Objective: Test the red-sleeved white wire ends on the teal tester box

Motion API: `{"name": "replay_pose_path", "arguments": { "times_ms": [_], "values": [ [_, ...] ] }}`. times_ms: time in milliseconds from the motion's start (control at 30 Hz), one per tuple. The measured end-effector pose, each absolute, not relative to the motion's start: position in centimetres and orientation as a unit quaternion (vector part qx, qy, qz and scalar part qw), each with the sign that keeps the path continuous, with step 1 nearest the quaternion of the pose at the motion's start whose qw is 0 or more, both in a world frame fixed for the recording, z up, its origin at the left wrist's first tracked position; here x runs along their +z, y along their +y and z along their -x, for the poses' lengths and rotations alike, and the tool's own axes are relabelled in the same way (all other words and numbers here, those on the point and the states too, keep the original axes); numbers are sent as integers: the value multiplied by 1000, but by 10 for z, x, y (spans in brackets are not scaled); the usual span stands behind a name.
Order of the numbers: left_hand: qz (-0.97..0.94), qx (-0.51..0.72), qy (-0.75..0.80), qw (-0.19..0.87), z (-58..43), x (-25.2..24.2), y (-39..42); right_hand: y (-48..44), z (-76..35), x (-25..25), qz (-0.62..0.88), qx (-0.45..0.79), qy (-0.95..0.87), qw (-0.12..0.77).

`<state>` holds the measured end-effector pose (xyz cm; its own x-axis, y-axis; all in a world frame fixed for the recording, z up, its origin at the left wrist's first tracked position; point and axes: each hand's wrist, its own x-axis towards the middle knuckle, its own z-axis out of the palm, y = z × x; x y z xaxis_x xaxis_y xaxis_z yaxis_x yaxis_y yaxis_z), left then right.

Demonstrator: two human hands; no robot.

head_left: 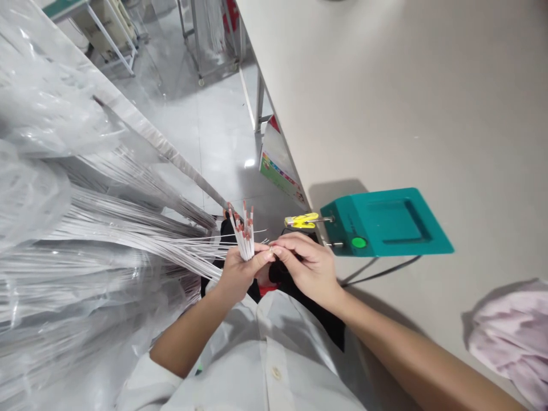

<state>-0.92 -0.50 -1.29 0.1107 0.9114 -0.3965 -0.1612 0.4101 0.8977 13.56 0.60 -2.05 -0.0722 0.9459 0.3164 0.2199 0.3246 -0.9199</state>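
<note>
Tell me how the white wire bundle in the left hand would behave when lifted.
The bundle would probably hold its shape near the tips, since the short lengths above the left hand stand up unsupported. It may splay if loosened, as the tips already fan apart. Individual wires are likely light and springy, judging by how thin they look.

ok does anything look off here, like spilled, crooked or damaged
Nothing visibly spilled or damaged. Slightly untidy, though: the wires in the left hand end at uneven heights, some poking above the rest, and the pink cloth lies crumpled on the table.
</note>
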Motion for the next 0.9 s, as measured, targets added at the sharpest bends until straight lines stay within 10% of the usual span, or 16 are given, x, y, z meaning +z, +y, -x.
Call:
{"name": "replay_pose_path", "arguments": {
  "times_ms": [400, 767, 900],
  "values": [
    [-475, 329, 624, 526, 2, -13, -11, 15, -159, -24, 351, -18, -874, 335],
    [-479, 323, 631, 517, 0, -2, -5, 7, -158, -13, 474, 312, -718, 403],
    [-494, 317, 614, 528, 2, -8, -7, 9, -155, -16, 451, 253, -763, 388]
  ]
}}
